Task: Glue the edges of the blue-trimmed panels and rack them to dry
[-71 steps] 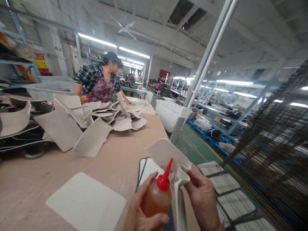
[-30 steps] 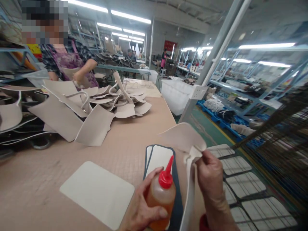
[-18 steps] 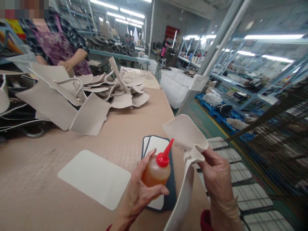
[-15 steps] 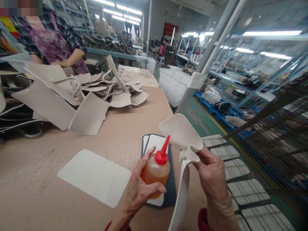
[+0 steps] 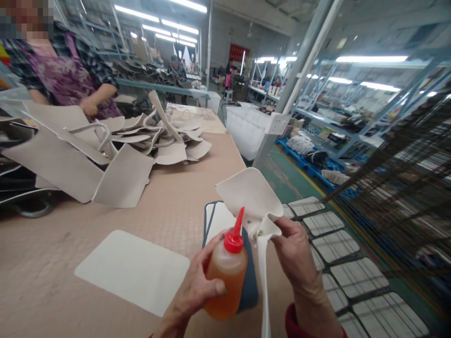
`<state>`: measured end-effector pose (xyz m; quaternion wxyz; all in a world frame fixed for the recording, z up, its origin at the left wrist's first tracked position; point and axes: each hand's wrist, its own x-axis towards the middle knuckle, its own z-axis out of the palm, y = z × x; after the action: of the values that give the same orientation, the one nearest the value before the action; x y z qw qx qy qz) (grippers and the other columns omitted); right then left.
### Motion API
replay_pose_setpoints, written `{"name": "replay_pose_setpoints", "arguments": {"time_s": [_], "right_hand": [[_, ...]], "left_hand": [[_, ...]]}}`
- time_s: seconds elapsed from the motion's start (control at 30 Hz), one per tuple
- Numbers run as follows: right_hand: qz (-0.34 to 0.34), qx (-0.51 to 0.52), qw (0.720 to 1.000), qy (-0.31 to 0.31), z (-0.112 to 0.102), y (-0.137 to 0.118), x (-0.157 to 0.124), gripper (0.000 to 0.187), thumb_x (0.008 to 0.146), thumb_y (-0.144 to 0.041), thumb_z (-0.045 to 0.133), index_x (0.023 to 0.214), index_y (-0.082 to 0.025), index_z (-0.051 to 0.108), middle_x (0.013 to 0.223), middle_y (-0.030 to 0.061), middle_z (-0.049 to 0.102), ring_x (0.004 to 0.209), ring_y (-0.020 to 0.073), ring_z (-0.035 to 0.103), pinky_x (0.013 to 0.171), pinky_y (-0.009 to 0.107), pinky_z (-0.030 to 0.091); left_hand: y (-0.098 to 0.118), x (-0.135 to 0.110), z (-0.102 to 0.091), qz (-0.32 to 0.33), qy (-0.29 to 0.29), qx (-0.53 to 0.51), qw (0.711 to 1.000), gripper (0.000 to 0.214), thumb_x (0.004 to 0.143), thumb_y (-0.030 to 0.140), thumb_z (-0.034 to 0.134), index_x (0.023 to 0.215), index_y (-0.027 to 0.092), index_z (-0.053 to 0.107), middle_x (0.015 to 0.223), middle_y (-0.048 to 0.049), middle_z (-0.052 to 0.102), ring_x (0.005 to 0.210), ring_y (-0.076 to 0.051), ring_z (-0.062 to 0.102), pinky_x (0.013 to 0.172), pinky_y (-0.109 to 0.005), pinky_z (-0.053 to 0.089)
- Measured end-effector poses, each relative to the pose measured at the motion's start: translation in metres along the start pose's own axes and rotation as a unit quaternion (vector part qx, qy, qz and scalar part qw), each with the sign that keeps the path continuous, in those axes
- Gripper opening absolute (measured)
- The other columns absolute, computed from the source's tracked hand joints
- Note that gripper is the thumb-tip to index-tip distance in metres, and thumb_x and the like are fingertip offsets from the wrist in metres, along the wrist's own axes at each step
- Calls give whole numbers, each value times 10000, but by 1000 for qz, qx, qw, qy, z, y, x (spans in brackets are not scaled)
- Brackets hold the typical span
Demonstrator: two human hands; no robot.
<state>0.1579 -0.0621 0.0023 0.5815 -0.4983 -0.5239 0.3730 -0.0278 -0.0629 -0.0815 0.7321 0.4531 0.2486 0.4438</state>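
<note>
A squeeze bottle [image 5: 227, 281] of amber liquid, with a red pointed nozzle, is gripped by my left hand [image 5: 195, 284] around its side. My right hand [image 5: 294, 251] pinches a folded beige leather-like piece [image 5: 252, 190] at its bend. One flap of that piece spreads out beyond the bottle, and a narrow edge hangs down toward me. Behind the bottle lies a small stack of dark-edged white panels [image 5: 215, 218], partly covered. To the left of my left hand a flat off-white panel [image 5: 134, 270] with rounded corners rests on the table.
Beige bag pieces with handles [image 5: 123, 176] are heaped at the table's [image 5: 197, 188] far left. A co-worker in a purple apron [image 5: 59, 75] stands behind them. White panels [image 5: 364, 277] sit on a rack at the right. A white bin [image 5: 244, 129] and a metal post [image 5: 298, 75] stand beyond the table.
The bottle has come slightly nearer and more upright in my left hand. My right hand and the beige piece have shifted a little left. The co-worker's hand has become more visible.
</note>
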Motion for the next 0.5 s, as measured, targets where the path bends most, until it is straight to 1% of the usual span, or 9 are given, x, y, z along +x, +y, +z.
{"name": "replay_pose_setpoints", "arguments": {"time_s": [0.07, 0.13, 0.2, 0.23, 0.3, 0.37, 0.43, 0.5], "right_hand": [[24, 29, 999, -35, 1, 1, 2, 266, 690, -161, 646, 918, -261, 738, 974, -2, 728, 926, 200, 672, 804, 266, 531], [39, 49, 996, -70, 2, 2, 5, 238, 703, -179, 645, 903, -265, 742, 962, -2, 726, 902, 200, 671, 803, 280, 529], [36, 53, 994, -94, 3, 1, 6, 193, 719, -202, 648, 875, -259, 746, 956, 5, 716, 879, 200, 663, 800, 293, 523], [26, 45, 994, -101, 3, 0, 7, 174, 728, -215, 651, 870, -255, 744, 953, 10, 710, 876, 199, 655, 800, 297, 518], [-9, 11, 994, -109, 5, -4, 7, 144, 750, -238, 660, 871, -244, 737, 923, 19, 694, 868, 193, 636, 795, 295, 502], [-56, -48, 991, -107, 7, -11, 5, 104, 782, -254, 652, 855, -228, 722, 866, 21, 667, 825, 174, 613, 748, 273, 485], [-104, -122, 983, -88, 10, -18, 3, 97, 820, -260, 620, 804, -202, 696, 796, 18, 627, 750, 149, 581, 679, 249, 458], [-143, -195, 968, -66, 11, -23, 1, 142, 849, -240, 578, 751, -177, 660, 739, 16, 590, 694, 134, 549, 626, 240, 426]], "left_hand": [[-2, -2, -4, -11, -30, -21, 999, 892, 511, 627, 771, 1263, 199, 554, 1258, -120, 585, 1162, -352, 526, 1005, -410, 393], [-5, -5, -7, -32, -65, -42, 996, 855, 539, 629, 753, 1247, 191, 555, 1142, -124, 637, 1000, -324, 616, 882, -407, 476], [-7, -6, -9, -41, -91, -52, 994, 844, 554, 634, 739, 1240, 181, 551, 1050, -118, 663, 879, -297, 647, 793, -393, 507], [-7, -7, -9, -37, -95, -48, 994, 845, 557, 634, 737, 1244, 179, 549, 1051, -116, 662, 881, -294, 646, 807, -394, 502], [-5, -7, -9, -21, -89, -25, 996, 860, 553, 634, 738, 1261, 188, 542, 1144, -115, 636, 997, -315, 613, 909, -408, 458], [-3, -6, -9, -12, -67, 18, 997, 850, 559, 601, 755, 1283, 215, 531, 1279, -103, 574, 1149, -336, 534, 999, -407, 397], [-1, -7, -9, -13, -39, 85, 996, 801, 582, 509, 784, 1295, 251, 523, 1359, -78, 522, 1235, -330, 468, 1037, -394, 367], [-1, -8, -9, -17, -9, 161, 987, 770, 606, 393, 802, 1310, 285, 508, 1395, -57, 494, 1275, -311, 434, 1061, -383, 346]]}}
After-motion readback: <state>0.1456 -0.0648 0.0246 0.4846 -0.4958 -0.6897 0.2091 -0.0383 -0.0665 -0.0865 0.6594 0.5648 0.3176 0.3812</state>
